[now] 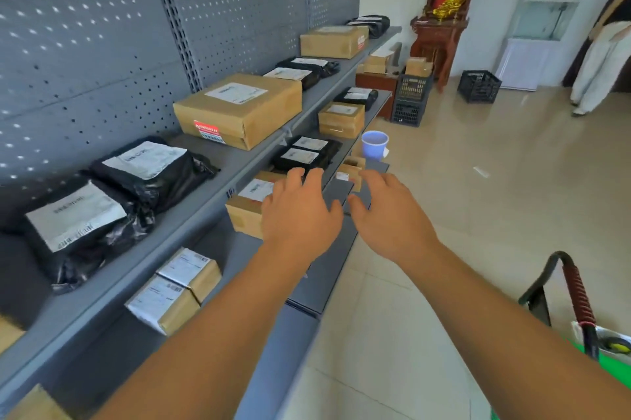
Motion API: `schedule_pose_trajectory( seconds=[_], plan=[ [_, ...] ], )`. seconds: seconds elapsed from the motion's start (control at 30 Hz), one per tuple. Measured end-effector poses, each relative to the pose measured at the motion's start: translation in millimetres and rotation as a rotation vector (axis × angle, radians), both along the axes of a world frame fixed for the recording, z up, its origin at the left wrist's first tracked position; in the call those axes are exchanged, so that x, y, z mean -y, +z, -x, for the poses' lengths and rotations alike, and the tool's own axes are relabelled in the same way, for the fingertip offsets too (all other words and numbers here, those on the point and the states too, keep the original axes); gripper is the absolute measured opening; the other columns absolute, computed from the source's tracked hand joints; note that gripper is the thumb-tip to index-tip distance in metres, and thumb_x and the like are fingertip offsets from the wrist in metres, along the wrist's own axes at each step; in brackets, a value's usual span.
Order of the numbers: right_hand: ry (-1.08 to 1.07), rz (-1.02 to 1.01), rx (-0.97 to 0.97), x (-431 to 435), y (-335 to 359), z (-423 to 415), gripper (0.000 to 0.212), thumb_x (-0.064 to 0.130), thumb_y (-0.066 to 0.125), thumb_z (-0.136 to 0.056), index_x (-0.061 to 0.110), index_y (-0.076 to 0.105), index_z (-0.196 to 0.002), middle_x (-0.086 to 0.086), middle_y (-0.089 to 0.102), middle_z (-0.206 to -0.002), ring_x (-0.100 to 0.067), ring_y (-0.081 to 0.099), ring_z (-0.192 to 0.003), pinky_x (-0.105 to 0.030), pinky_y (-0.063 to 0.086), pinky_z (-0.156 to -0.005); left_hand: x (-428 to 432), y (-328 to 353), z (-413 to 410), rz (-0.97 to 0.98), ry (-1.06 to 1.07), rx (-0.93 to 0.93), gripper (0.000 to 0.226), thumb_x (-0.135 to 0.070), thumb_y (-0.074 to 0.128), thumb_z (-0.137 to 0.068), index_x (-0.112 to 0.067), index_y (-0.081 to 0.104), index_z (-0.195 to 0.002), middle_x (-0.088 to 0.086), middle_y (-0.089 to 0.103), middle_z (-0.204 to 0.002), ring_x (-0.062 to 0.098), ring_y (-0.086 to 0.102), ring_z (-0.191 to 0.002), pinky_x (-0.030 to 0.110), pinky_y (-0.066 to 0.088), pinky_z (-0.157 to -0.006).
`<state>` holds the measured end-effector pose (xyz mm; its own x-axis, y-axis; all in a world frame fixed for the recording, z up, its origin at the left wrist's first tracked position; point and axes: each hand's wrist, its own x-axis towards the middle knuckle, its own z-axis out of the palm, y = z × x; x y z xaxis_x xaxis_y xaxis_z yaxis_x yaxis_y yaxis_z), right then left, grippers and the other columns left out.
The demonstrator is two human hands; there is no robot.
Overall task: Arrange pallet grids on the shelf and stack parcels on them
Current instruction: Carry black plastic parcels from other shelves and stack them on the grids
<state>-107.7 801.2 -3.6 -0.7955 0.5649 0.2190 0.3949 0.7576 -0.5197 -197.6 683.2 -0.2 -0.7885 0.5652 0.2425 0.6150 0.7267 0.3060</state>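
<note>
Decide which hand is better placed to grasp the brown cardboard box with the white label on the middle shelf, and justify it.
The left hand. It is open and spread directly over the brown cardboard box with the white label, partly covering it. The right hand, also open, hovers further out, over the grey shelf edge.

A single wide-angle view from a head-worn camera, looking forward and down along a grey metal shelf unit that runs away on the left. Both bare forearms reach in from the bottom edge, close to the lens. Glossy beige floor tiles fill the right side.
</note>
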Motion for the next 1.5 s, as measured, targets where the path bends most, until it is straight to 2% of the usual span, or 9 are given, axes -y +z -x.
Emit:
schedule_pose_trajectory(
  seconds=[0.37,0.53,0.67,0.83,0.97,1.07,1.3,1.4,1.5],
  plan=[
    [0.336,0.027,-0.129,15,9,144,0.047,0.037,0.05,-0.101,0.022,0.046,-0.145,-0.005,0.052,-0.141,-0.023,0.048,-0.128,-0.036,0.043,-0.095,34,11,94,-0.028,0.277,-0.033,0.055,-0.031,0.051,-0.095,-0.028,0.038,-0.149,-0.001,0.036,-0.154,0.026,0.036,-0.138,0.047,0.033,-0.108],
    [0.572,0.023,-0.178,40,14,199,0.044,0.034,0.05,-0.102,0.021,0.046,-0.143,-0.004,0.052,-0.138,-0.022,0.05,-0.121,-0.033,0.041,-0.086,61,18,116,-0.025,0.496,-0.058,0.055,-0.027,0.048,-0.095,-0.028,0.038,-0.149,-0.001,0.037,-0.154,0.027,0.038,-0.137,0.047,0.034,-0.108],
    [0.752,0.029,-0.175,59,21,234,0.044,0.033,0.05,-0.101,0.019,0.048,-0.143,-0.004,0.053,-0.142,-0.023,0.047,-0.13,-0.038,0.043,-0.102,82,23,125,-0.015,0.687,-0.049,0.055,-0.027,0.047,-0.095,-0.029,0.038,-0.149,0.0,0.037,-0.154,0.029,0.037,-0.138,0.048,0.033,-0.11],
    [0.909,-0.058,-0.169,77,29,264,0.035,0.035,0.051,-0.097,0.021,0.054,-0.13,-0.005,0.059,-0.126,-0.03,0.053,-0.116,-0.044,0.05,-0.09,104,22,126,-0.009,0.918,-0.042,0.054,-0.026,0.045,-0.096,-0.025,0.036,-0.149,0.0,0.042,-0.15,0.028,0.041,-0.134,0.047,0.035,-0.107],
    [0.954,-0.175,-0.108,94,34,283,0.042,0.042,0.048,-0.097,0.019,0.052,-0.132,-0.007,0.056,-0.129,-0.033,0.05,-0.116,-0.044,0.047,-0.087,128,18,128,0.025,1.09,-0.011,0.055,-0.034,0.045,-0.098,-0.023,0.032,-0.151,0.003,0.044,-0.149,0.03,0.04,-0.136,0.049,0.034,-0.108],
    [0.956,-0.235,-0.027,109,37,299,0.05,0.048,0.043,-0.097,0.02,0.047,-0.138,-0.009,0.051,-0.138,-0.036,0.047,-0.122,-0.046,0.043,-0.094,144,13,135,0.098,1.144,0.026,0.06,-0.053,0.041,-0.098,-0.027,0.032,-0.151,0.003,0.039,-0.153,0.032,0.036,-0.139,0.05,0.032,-0.111],
    [0.921,-0.286,0.148,152,39,335,0.068,0.067,0.034,-0.093,0.023,0.039,-0.145,-0.013,0.039,-0.15,-0.041,0.035,-0.135,-0.054,0.031,-0.108,169,0,161,0.258,1.124,0.261,0.08,-0.075,0.034,-0.089,-0.035,0.02,-0.156,0.005,0.009,-0.167,0.041,0.006,-0.152,0.065,0.01,-0.118],
    [0.911,-0.295,0.246,168,31,345,0.075,0.072,0.032,-0.09,0.027,0.032,-0.15,-0.014,0.029,-0.157,-0.045,0.028,-0.139,-0.06,0.029,-0.11,176,-4,171,0.223,1.114,0.299,0.081,-0.071,0.04,-0.088,-0.035,0.017,-0.156,0.003,0.006,-0.167,0.042,0.005,-0.151,0.064,0.019,-0.115],
    [0.901,-0.308,0.321,174,19,353,0.077,0.073,0.035,-0.089,0.027,0.029,-0.151,-0.014,0.023,-0.16,-0.045,0.027,-0.138,-0.058,0.034,-0.105,182,-8,180,0.204,1.12,0.301,0.079,-0.065,0.044,-0.088,-0.034,0.017,-0.155,0.003,0.014,-0.164,0.041,0.019,-0.145,0.059,0.032,-0.106]
  ],
)
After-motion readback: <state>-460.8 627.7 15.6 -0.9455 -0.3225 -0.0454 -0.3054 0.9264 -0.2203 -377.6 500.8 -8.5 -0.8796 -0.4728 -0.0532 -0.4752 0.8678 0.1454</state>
